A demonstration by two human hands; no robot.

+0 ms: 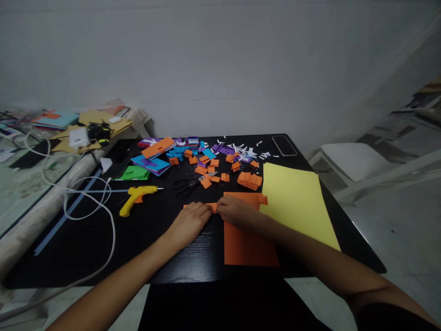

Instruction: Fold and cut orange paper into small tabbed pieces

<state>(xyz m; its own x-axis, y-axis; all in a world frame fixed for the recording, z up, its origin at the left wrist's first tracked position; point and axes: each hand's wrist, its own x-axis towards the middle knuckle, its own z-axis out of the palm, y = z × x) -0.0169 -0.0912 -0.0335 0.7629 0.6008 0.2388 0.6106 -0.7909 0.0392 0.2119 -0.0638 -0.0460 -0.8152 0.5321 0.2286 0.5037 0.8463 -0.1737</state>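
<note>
A narrow orange paper strip [214, 208] lies on the black table under both of my hands. My left hand [195, 220] presses its fingers together over the left part of the strip. At the right end, the closed fingers of my right hand [236, 209] grip the paper. Below my right forearm is a large orange sheet [250, 248], partly covered by the arm, with a small folded orange piece [263, 199] at its upper right corner. Scissors [186, 187] with dark handles rest just beyond my left hand.
Small folded orange pieces [213, 163] and paper scraps [241, 151] spread across the back. Yellow sheets [298, 202] lie right, a phone [284, 145] behind them. Left are a yellow glue gun [138, 196], a white cable [112, 225] and coloured paper stacks [151, 164]. A white chair [344, 158] stands right.
</note>
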